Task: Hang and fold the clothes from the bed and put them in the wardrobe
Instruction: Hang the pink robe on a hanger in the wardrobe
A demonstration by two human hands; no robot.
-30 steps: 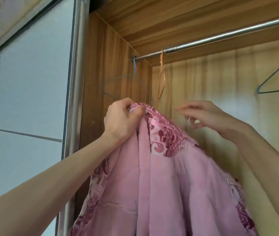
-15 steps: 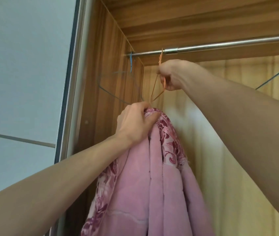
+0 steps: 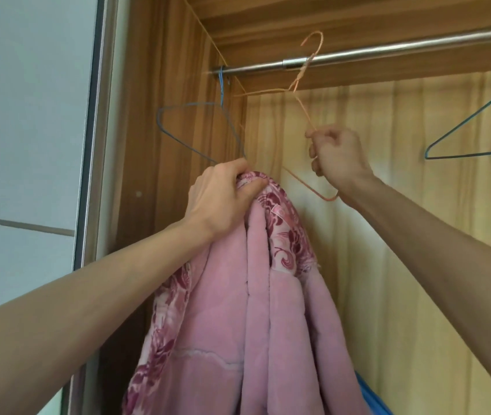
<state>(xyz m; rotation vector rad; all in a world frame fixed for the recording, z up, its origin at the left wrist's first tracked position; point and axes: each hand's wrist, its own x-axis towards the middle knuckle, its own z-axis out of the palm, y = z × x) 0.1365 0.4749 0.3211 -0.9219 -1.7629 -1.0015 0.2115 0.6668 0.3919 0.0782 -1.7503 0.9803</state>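
Observation:
A pink fleece garment (image 3: 256,319) with a dark red flowered lining hangs in folds in front of the open wardrobe. My left hand (image 3: 220,202) grips its bunched top and holds it up. To the right, my right hand (image 3: 337,157) is curled round the lower wire of an orange wire hanger (image 3: 299,74). The hanger is tilted, and its hook stands above the metal rail (image 3: 388,53), off it.
A blue wire hanger (image 3: 196,130) hangs on the rail at the left wall of the wardrobe. Two more wire hangers (image 3: 475,136) hang at the right edge. The wooden side wall (image 3: 160,115) stands close on the left, beside a pale sliding door (image 3: 28,115).
My right hand reached up to the orange hanger, took hold of it and has lifted its hook off the rail, then dropped lower. My left hand kept holding the garment up.

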